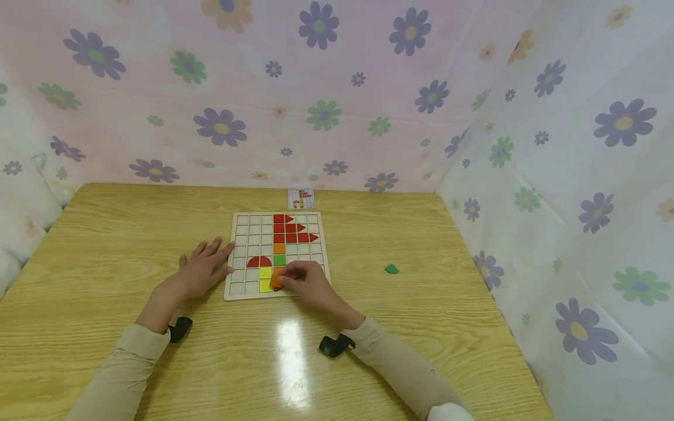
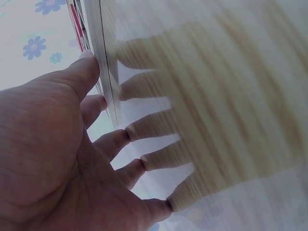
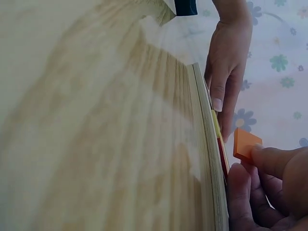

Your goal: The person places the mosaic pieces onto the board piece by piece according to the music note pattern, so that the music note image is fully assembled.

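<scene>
My right hand pinches an orange square tile between thumb and fingers, tilted just over the lower middle of the wooden grid board. Beside that tile lie yellow tiles in their cells, and a red piece shows partly under the fingers. Higher in the same column sit a green square and another orange square. Rows of red squares with pointed ends fill the top. A red half-round is left of the green square. My left hand rests with spread fingers, touching the board's left edge.
A small picture card lies behind the board, showing a similar coloured pattern. To the board's right is a loose green quarter-round piece on the wooden table. Flowered cloth hangs along the table's back and sides.
</scene>
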`<state>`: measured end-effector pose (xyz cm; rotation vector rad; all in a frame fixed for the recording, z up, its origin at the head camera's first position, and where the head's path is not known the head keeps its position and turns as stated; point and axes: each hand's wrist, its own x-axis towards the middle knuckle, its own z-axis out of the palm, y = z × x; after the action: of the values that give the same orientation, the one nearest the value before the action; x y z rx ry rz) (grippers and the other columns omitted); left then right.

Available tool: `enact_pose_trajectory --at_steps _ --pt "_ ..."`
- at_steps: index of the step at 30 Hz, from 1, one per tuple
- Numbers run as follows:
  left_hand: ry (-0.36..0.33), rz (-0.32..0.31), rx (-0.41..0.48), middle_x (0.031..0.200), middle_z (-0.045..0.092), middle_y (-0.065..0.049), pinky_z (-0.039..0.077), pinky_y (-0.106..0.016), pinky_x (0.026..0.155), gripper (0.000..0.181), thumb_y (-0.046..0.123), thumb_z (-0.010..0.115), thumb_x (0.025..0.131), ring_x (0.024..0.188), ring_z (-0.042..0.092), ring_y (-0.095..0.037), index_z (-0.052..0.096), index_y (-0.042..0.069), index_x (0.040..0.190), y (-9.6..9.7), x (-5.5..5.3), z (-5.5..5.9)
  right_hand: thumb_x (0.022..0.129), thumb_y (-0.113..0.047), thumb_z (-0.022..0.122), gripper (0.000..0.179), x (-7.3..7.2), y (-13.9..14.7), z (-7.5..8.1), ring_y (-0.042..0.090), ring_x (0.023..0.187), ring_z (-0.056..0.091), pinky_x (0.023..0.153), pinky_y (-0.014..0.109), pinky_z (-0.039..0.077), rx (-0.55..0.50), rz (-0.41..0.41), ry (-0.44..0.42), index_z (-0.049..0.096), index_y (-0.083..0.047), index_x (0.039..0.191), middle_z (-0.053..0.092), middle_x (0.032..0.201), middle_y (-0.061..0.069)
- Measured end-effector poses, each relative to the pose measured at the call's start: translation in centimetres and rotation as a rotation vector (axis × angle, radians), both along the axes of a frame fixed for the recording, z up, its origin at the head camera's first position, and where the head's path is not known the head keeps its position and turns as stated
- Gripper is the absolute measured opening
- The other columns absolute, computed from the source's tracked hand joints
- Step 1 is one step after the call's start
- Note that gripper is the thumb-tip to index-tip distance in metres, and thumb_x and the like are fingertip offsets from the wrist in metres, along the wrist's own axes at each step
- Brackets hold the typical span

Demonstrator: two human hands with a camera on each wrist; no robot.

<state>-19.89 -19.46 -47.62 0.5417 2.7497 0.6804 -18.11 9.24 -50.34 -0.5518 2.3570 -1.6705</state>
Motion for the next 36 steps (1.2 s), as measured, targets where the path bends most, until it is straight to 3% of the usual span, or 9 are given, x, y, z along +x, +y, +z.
enact_pose_trajectory --at_steps 7,20,36 --pt "-0.006 0.005 -0.003 0.164 0.016 -0.032 0.009 -0.087 0.102 0.065 0.036 0.054 0.106 0.146 0.010 -0.062 0.031 0.006 0.160 0.0 -0.1 -0.1 0.099 -0.011 0.068 0.011 -0.7 -1.0 0.6 0.012 0.073 0.063 0.066 0.019 0.052 0.003 0.002 -0.022 0.075 -0.003 0.103 0.075 0.095 0.011" --pt "-0.004 0.003 -0.003 0.164 0.017 -0.033 0.010 -0.088 0.101 0.065 0.036 0.054 0.106 0.146 0.012 -0.063 0.032 0.005 0.159 0.0 0.0 0.0 0.098 -0.012 0.069 0.013 -2.5 -2.5 1.2 0.007 0.077 0.063 0.071 0.020 0.053 0.040 0.000 0.002 0.075 -0.001 0.103 0.075 0.097 0.011" --pt "-0.004 -0.004 -0.015 0.164 0.016 -0.033 0.011 -0.088 0.101 0.065 0.037 0.053 0.107 0.146 0.011 -0.063 0.031 0.006 0.160 -0.1 -0.3 -0.2 0.095 -0.011 0.073 0.011 -2.6 -4.0 0.7 0.003 0.071 0.064 0.068 0.019 0.054 0.094 0.003 0.029 0.076 -0.002 0.099 0.076 0.091 0.010"
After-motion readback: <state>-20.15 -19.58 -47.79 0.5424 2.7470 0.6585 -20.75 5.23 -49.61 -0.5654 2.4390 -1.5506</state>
